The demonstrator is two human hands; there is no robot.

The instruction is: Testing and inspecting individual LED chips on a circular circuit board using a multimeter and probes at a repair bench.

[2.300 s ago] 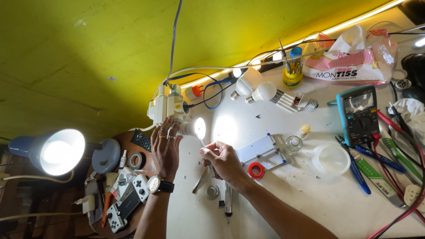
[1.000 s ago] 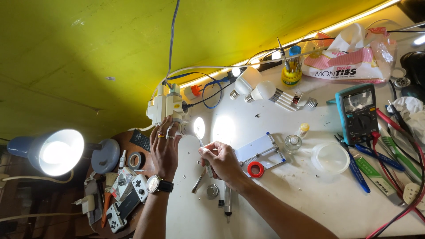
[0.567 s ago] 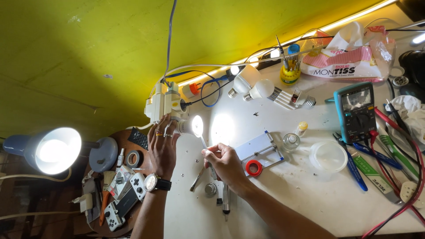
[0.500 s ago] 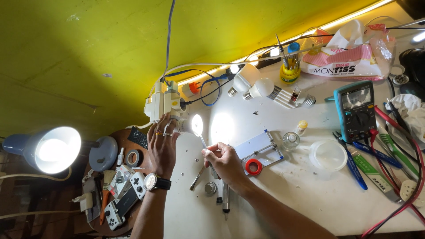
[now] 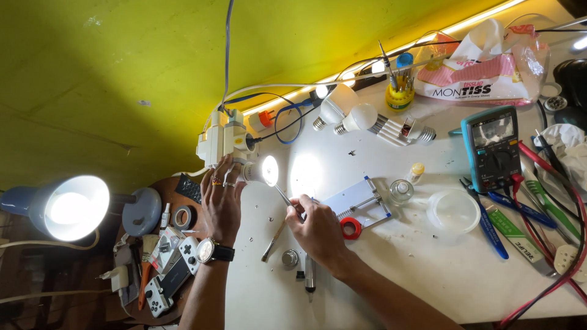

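My left hand [image 5: 221,198] wears rings and a wristwatch and grips the base of a lit bulb [image 5: 262,170] plugged into a white socket adapter [image 5: 221,142] at the table's left edge. My right hand [image 5: 317,227] pinches thin metal tweezers [image 5: 283,195] whose tip reaches up to the glowing face of the bulb. Both hands rest over the white table [image 5: 391,263].
A lit desk lamp [image 5: 67,208] stands at left beside a tape roll [image 5: 183,217]. Loose bulbs [image 5: 348,113], a small metal clamp [image 5: 361,201], red tape ring [image 5: 351,228], clear cup [image 5: 453,211], multimeter [image 5: 493,146] with leads, a tissue pack [image 5: 483,67] and pens lie across the table.
The view has shifted slightly. My hands stay at the lit bulb; the tweezers remain at its face.
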